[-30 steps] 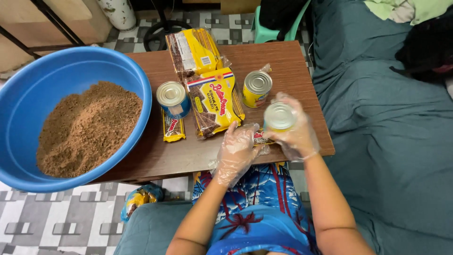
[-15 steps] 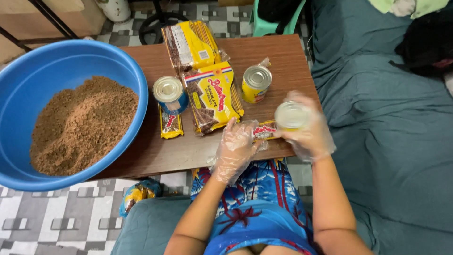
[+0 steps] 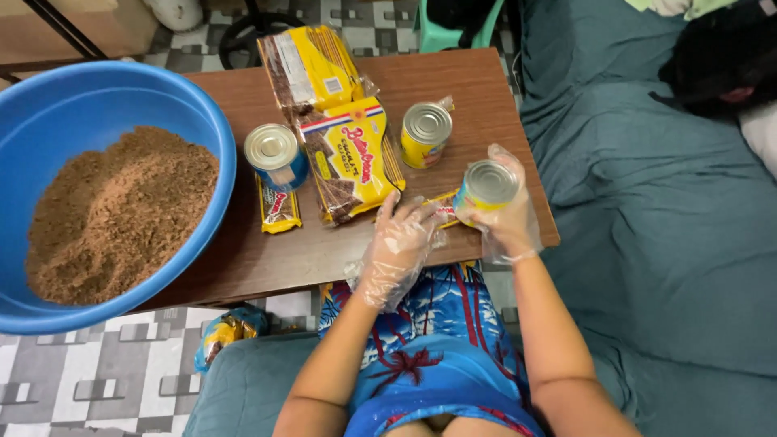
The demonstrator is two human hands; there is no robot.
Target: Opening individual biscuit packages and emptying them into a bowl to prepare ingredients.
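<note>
The right hand [image 3: 508, 217], in a clear glove, is clamped around a yellow can [image 3: 484, 188] at the table's [image 3: 486, 89] 4 o'clock edge. The gloved left hand [image 3: 398, 243] lies flat on a small yellow wrapper [image 3: 444, 209]. Yellow biscuit packs [image 3: 350, 158] lie at centre, a blue bowl of brown crumbs [image 3: 113, 210] at 9 o'clock

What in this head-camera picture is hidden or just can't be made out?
- Blue basin: left side and bottom cut off by the frame edge.
- Small yellow packet: mostly covered by the left hand.
- Can in the right hand: its side is hidden by the fingers.
- Wrapper on the floor: crumpled, contents unclear.
</note>
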